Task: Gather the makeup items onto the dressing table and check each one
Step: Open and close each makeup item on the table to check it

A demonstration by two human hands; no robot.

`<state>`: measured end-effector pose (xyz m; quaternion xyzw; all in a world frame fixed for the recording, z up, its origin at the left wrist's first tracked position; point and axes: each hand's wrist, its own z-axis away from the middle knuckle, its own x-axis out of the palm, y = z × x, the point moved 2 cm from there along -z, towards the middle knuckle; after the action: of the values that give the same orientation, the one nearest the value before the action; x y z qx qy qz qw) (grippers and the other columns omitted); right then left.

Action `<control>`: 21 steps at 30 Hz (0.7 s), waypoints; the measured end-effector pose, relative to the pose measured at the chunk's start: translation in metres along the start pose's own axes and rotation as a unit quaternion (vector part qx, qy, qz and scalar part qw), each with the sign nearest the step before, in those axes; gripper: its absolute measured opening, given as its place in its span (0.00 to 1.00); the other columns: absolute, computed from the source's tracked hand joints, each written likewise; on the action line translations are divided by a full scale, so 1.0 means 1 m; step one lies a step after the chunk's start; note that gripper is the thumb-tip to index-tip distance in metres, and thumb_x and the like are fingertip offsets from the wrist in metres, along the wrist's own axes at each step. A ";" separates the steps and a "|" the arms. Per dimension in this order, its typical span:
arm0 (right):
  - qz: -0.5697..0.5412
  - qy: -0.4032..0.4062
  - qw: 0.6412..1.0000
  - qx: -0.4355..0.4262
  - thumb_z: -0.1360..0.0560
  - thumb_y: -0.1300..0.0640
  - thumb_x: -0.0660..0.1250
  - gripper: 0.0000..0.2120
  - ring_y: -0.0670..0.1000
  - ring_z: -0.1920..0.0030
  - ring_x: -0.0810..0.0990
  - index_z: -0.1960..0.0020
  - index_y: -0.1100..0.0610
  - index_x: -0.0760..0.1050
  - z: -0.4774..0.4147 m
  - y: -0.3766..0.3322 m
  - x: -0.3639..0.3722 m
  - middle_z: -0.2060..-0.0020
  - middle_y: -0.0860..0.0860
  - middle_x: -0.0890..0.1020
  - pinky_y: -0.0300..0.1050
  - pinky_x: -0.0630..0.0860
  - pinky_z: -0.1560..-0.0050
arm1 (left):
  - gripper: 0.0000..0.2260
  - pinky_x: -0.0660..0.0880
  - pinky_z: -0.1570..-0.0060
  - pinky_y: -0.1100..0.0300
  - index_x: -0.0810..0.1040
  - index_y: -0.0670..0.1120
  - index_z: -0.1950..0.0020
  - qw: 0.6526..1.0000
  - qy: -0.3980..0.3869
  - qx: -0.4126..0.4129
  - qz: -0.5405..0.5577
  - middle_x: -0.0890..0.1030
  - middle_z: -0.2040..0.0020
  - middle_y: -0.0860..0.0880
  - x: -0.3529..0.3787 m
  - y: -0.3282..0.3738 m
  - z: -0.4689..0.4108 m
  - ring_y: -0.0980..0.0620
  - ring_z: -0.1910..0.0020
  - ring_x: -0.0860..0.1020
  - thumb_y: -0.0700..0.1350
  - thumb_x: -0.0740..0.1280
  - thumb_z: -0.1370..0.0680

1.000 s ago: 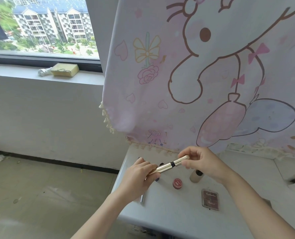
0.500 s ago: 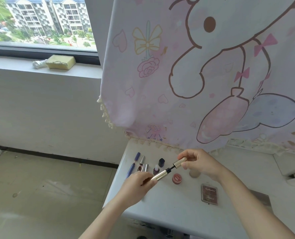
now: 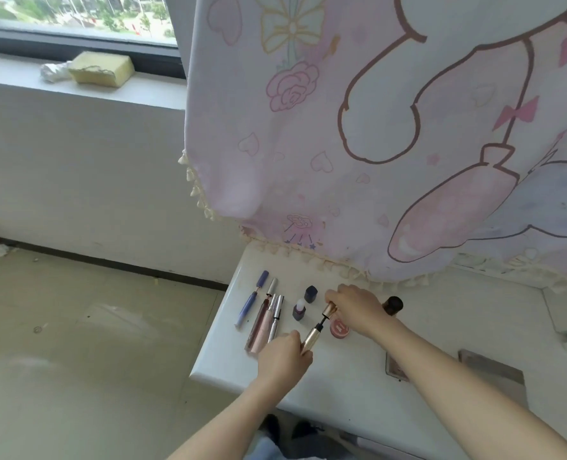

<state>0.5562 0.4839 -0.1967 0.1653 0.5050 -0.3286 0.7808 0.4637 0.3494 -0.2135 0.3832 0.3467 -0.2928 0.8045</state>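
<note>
My left hand (image 3: 283, 356) grips the gold mascara tube (image 3: 312, 336) low over the white dressing table (image 3: 341, 386). My right hand (image 3: 355, 308) pinches its gold cap (image 3: 329, 309), with the black wand stem showing between cap and tube. On the table's left lie a blue pen-like item (image 3: 250, 302), a pink tube (image 3: 264, 322) and a silver tube (image 3: 277, 315). A small dark bottle (image 3: 298, 310) and its dark cap (image 3: 310, 293) sit behind. A round red pot (image 3: 339, 328) lies under my right wrist, and a brown-topped bottle (image 3: 393, 305) stands beyond it.
A flat compact (image 3: 395, 368) lies half hidden by my right forearm, beside a grey pad (image 3: 494, 368). A pink cartoon cloth (image 3: 391, 144) hangs over the table's back. A yellow sponge (image 3: 101, 68) rests on the window sill. Bare floor lies to the left.
The mascara went from closed to pulled apart: cap and tube have separated and the wand stem shows. Both hands dropped lower toward the table, and the view tilted down.
</note>
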 end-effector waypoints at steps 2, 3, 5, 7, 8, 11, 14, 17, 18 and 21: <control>0.002 -0.007 1.000 -0.003 0.28 0.69 0.56 0.18 0.55 0.51 0.70 0.40 0.56 0.68 -0.012 0.000 0.008 0.46 0.57 0.74 0.45 0.63 0.59 | 0.07 0.64 0.64 0.59 0.64 0.45 0.57 1.000 -0.006 -0.021 0.003 0.61 0.68 0.53 0.012 0.001 -0.008 0.48 0.61 0.68 0.47 0.59 0.24; -0.005 -0.011 1.000 -0.004 0.28 0.68 0.56 0.19 0.56 0.48 0.71 0.38 0.56 0.67 -0.017 0.001 0.013 0.45 0.56 0.74 0.45 0.63 0.58 | 0.07 0.64 0.66 0.59 0.64 0.44 0.58 0.999 -0.007 -0.031 0.005 0.62 0.68 0.52 0.017 0.001 -0.010 0.48 0.61 0.68 0.46 0.59 0.24; -0.035 -0.020 0.999 -0.001 0.28 0.67 0.57 0.21 0.57 0.44 0.71 0.36 0.55 0.67 -0.027 0.003 0.024 0.44 0.56 0.73 0.44 0.64 0.56 | 0.07 0.64 0.65 0.59 0.64 0.44 0.57 0.999 -0.008 -0.047 0.006 0.66 0.63 0.48 0.025 -0.001 -0.015 0.46 0.61 0.70 0.46 0.58 0.24; -0.072 -0.032 0.997 0.006 0.27 0.66 0.58 0.22 0.57 0.42 0.71 0.35 0.53 0.66 -0.033 0.003 0.035 0.44 0.55 0.73 0.47 0.68 0.53 | 0.07 0.64 0.62 0.58 0.63 0.44 0.57 0.998 -0.008 -0.054 0.004 0.67 0.58 0.48 0.032 -0.003 -0.019 0.44 0.58 0.73 0.46 0.58 0.23; -0.094 -0.036 0.995 0.013 0.27 0.66 0.59 0.22 0.57 0.42 0.72 0.35 0.53 0.66 -0.034 0.003 0.038 0.44 0.55 0.73 0.48 0.70 0.51 | 0.07 0.64 0.62 0.58 0.62 0.44 0.57 0.998 -0.006 -0.054 0.004 0.66 0.58 0.48 0.034 -0.004 -0.020 0.43 0.56 0.74 0.46 0.58 0.23; -0.157 -0.016 0.986 0.049 0.25 0.61 0.60 0.24 0.58 0.40 0.71 0.30 0.55 0.61 -0.029 0.005 0.042 0.40 0.56 0.71 0.50 0.72 0.46 | 0.07 0.65 0.62 0.57 0.61 0.45 0.56 0.999 0.006 -0.053 0.007 0.66 0.57 0.48 0.038 -0.003 -0.025 0.42 0.51 0.76 0.46 0.57 0.23; -0.175 0.011 0.979 0.107 0.23 0.56 0.60 0.22 0.58 0.39 0.70 0.32 0.60 0.61 -0.015 0.007 0.044 0.39 0.58 0.70 0.49 0.72 0.44 | 0.08 0.65 0.61 0.56 0.61 0.45 0.56 0.998 0.016 -0.055 0.002 0.70 0.55 0.45 0.038 -0.002 -0.028 0.42 0.50 0.76 0.47 0.57 0.22; -0.162 -0.004 0.978 0.128 0.24 0.51 0.61 0.20 0.58 0.40 0.71 0.37 0.61 0.67 -0.001 0.006 0.052 0.40 0.58 0.71 0.47 0.71 0.47 | 0.09 0.65 0.62 0.57 0.61 0.45 0.56 0.998 0.024 -0.056 -0.003 0.73 0.53 0.44 0.038 -0.003 -0.029 0.43 0.50 0.76 0.49 0.58 0.23; -0.156 -0.013 0.979 0.130 0.24 0.50 0.62 0.20 0.57 0.40 0.71 0.38 0.61 0.68 0.002 0.006 0.056 0.40 0.57 0.71 0.46 0.71 0.47 | 0.10 0.64 0.62 0.57 0.61 0.45 0.56 0.998 0.026 -0.058 -0.003 0.71 0.55 0.45 0.038 -0.004 -0.029 0.44 0.51 0.76 0.50 0.58 0.23; -0.154 -0.025 0.979 0.129 0.24 0.52 0.62 0.19 0.57 0.39 0.71 0.36 0.60 0.67 0.008 0.006 0.059 0.39 0.57 0.69 0.46 0.71 0.47 | 0.11 0.64 0.63 0.58 0.62 0.46 0.56 0.998 0.029 -0.055 -0.015 0.69 0.57 0.48 0.035 -0.003 -0.026 0.45 0.51 0.76 0.52 0.59 0.23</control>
<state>0.5812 0.4630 -0.2467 0.1770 0.4583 -0.5115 0.7050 0.4736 0.3619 -0.2546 0.3416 0.3910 -0.2747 0.8093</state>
